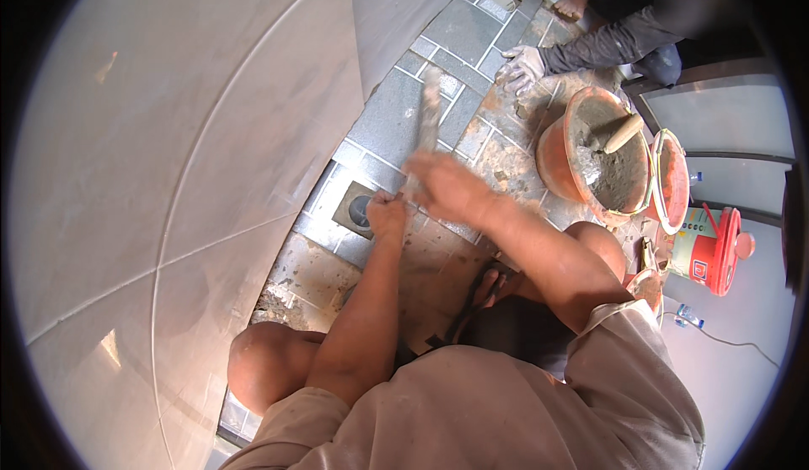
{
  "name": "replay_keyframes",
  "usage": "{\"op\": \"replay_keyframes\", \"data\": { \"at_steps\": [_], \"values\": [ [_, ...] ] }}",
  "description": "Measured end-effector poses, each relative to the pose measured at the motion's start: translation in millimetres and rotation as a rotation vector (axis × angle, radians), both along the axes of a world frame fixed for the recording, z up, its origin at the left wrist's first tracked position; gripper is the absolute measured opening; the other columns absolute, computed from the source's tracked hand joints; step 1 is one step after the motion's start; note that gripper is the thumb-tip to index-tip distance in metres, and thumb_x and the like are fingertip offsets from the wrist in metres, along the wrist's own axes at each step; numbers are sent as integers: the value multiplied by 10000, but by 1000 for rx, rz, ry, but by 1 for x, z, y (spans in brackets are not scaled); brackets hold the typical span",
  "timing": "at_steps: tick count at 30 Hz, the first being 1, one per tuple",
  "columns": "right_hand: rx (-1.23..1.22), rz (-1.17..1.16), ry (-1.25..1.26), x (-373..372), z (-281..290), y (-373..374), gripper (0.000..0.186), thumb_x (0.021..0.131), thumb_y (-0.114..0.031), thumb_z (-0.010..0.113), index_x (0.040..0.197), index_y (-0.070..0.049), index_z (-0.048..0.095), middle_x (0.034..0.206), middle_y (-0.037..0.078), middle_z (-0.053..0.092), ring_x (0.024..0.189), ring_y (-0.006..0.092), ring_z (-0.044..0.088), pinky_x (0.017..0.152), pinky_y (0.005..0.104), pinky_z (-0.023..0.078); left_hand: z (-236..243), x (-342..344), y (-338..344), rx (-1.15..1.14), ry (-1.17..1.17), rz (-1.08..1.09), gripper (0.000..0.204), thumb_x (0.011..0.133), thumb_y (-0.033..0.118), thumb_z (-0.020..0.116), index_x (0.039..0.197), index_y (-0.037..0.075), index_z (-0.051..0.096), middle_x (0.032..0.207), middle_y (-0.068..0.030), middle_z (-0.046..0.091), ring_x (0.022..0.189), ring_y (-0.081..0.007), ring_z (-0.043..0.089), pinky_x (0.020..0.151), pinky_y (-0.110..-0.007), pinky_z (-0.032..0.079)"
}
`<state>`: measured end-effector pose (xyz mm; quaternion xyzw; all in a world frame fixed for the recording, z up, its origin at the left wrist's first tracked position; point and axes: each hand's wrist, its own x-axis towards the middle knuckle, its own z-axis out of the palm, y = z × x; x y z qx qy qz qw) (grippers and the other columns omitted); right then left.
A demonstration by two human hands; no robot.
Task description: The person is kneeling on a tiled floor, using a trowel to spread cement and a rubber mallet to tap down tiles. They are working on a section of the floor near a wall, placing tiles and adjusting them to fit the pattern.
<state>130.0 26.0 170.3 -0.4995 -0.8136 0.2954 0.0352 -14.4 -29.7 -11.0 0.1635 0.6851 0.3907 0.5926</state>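
My right hand [442, 184] is closed on a long pale tool [430, 104], smeared by motion, that points up over the grey floor tiles [383, 116]. My left hand [386, 213] is closed just below and left of it; what is in its fingers I cannot make out. Beside my left hand is a square cut-out [344, 213] with a dark round drain pipe [359, 210] inside. My bare knees flank my arms on the tiled, mortar-smeared floor.
An orange bucket [556, 167] of grey mortar holds a wooden-handled tool [624, 133]; a second bucket [672, 192] and a red-lidded pail [704, 251] stand right. A co-worker's gloved hand [522, 70] and bare hand [571, 7] are at the top. A wall [152, 175] borders the left.
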Motion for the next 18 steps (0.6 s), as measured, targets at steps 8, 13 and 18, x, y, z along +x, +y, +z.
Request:
{"op": "replay_keyframes", "data": {
  "at_steps": [8,13,18],
  "values": [
    [-126,163,-54,-25,25,-1,424,939,-129,738,1325,21,651,1317,215,636,1241,427,609,1124,464,492,-28,-6,-7,151,194,-33,402,897,137,869,664,53,552,651,-70,648,554,-150,618,481,-332,499],
    [-71,46,-37,-1,8,22,489,928,-131,751,1381,-5,619,1375,205,611,1275,417,599,1151,467,479,7,6,-2,6,-8,26,415,902,165,872,662,40,556,642,-77,650,546,-142,620,501,-338,501],
    [-193,20,-39,-23,17,27,420,936,-125,744,1316,22,640,1299,202,646,1270,393,616,1138,472,490,7,1,-1,20,109,5,430,915,187,867,661,39,553,646,-82,652,532,-143,616,499,-344,492]
  ]
}}
